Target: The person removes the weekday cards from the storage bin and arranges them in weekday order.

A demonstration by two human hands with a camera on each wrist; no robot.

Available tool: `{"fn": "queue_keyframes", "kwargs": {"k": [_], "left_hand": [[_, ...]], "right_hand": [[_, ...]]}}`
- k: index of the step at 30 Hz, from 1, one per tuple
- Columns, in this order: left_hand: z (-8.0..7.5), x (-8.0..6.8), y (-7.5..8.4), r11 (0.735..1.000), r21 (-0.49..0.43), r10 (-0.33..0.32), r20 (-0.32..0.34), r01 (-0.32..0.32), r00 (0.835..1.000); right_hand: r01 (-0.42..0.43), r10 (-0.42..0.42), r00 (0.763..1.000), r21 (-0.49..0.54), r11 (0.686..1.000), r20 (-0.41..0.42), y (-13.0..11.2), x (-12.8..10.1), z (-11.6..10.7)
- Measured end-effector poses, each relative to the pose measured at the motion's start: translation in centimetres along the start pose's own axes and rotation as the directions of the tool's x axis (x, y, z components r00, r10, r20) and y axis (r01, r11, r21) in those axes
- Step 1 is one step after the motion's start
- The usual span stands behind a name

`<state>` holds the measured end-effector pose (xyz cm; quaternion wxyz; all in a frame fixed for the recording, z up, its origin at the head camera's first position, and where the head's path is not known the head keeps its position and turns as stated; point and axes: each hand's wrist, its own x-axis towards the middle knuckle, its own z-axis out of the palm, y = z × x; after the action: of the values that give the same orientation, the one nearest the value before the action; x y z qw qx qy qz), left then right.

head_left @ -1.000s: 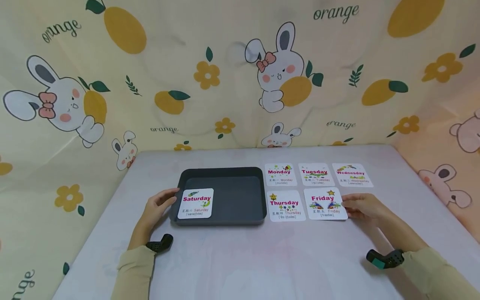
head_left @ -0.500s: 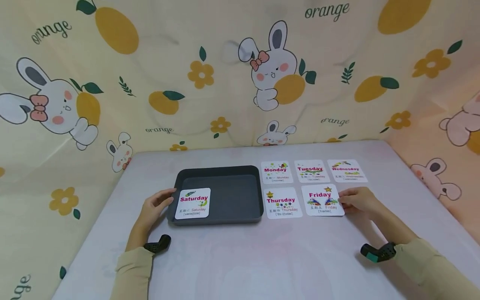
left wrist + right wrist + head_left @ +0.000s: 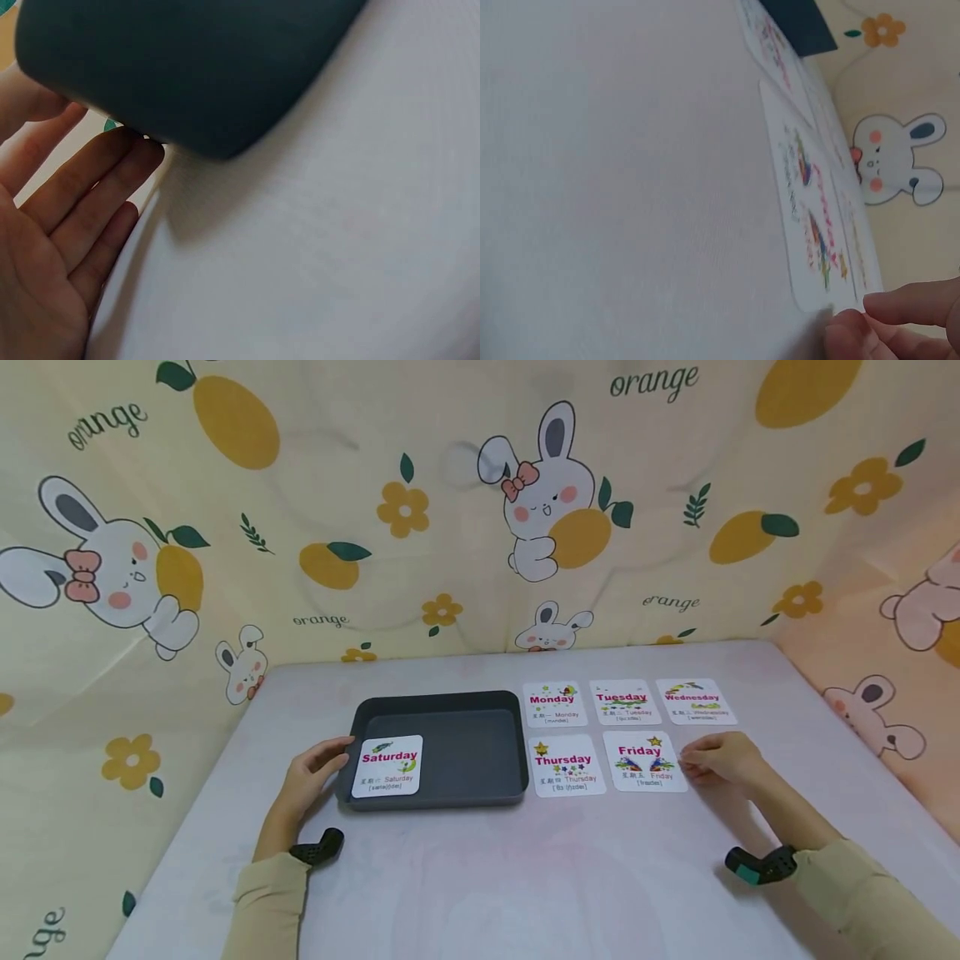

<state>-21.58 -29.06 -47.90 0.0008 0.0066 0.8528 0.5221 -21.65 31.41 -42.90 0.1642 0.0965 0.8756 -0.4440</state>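
In the head view, my left hand [image 3: 309,777] lies along the left side of a dark grey tray [image 3: 480,752]. Close up from the left wrist, its fingers [image 3: 97,202] look straight, their tips right at the tray's wall. A white Saturday card [image 3: 387,767] rests in the tray's left part. At the right, my right hand [image 3: 723,764] is just beside the right edge of the Friday card [image 3: 646,762], which lies flat on the table. The right wrist view has thumb and fingertips [image 3: 845,330] loosely bent by that card's edge, with nothing between them.
Beside the Friday card lies the Thursday card [image 3: 567,766]. Behind them, Monday [image 3: 555,704], Tuesday [image 3: 626,702] and Wednesday [image 3: 697,702] cards form a row. A white-covered table [image 3: 480,877] carries everything, and a rabbit-and-orange printed cloth [image 3: 450,427] rises behind it.
My right fingers have let go of the Friday card's right edge, and the card now lies flat. My left hand stays at the tray. The head view has shifted slightly.
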Motion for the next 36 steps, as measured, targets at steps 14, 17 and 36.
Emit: {"fn": "queue_keyframes", "kwargs": {"k": [14, 17, 36], "left_hand": [[0.2, 0.4, -0.1, 0.997, -0.031, 0.07, -0.007, -0.07, 0.998], [0.3, 0.3, 0.0, 0.998, -0.027, 0.065, -0.01, -0.065, 0.998], [-0.1, 0.2, -0.2, 0.998, -0.026, 0.058, -0.021, -0.058, 0.998]], "right_hand": [[0.02, -0.046, 0.994, 0.246, 0.969, 0.099, -3.0, -1.0, 3.7], [0.047, -0.075, 0.991, 0.241, 0.969, 0.11, -3.8, -1.0, 4.5], [0.15, -0.209, 0.958, 0.281, 0.948, 0.195, -8.1, -1.2, 9.0]]}}
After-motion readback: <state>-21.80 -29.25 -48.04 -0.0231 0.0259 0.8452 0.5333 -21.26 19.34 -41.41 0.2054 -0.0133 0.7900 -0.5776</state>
